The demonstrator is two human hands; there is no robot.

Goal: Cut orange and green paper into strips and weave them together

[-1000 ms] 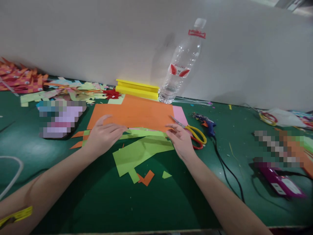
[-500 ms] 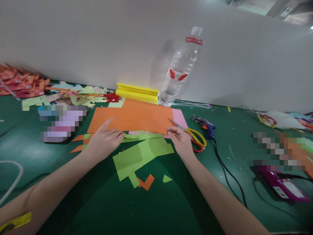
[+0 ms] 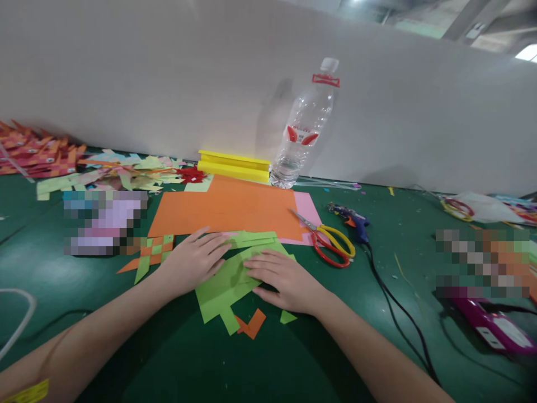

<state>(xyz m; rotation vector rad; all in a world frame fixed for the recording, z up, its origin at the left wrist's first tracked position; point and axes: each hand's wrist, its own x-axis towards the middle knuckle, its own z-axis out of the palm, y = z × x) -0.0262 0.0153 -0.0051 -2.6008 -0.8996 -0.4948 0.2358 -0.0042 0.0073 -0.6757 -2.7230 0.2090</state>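
Note:
My left hand (image 3: pixel 195 262) lies flat with fingers stretched out on the left end of some light green paper strips (image 3: pixel 229 278) on the green table. My right hand (image 3: pixel 285 280) also rests flat, fingers extended to the left, pressing on the same green paper. Behind the strips lies a large orange sheet (image 3: pixel 229 208) over a pink sheet (image 3: pixel 309 210). A woven orange and green paper piece (image 3: pixel 151 252) sits just left of my left hand. Small orange scraps (image 3: pixel 251 323) lie in front of the green paper.
Yellow-and-red scissors (image 3: pixel 329 240) lie right of the sheets, with a blue glue gun (image 3: pixel 350 217) and its black cord beyond. A clear bottle (image 3: pixel 304 126) and yellow folded paper (image 3: pixel 234 164) stand by the white wall. Paper scraps (image 3: pixel 113 165) pile at back left; a magenta device (image 3: pixel 493 327) at right.
My right hand moved left and toward me from beside the scissors onto the green paper and flattened. My left hand slid slightly toward me. The woven piece is now uncovered.

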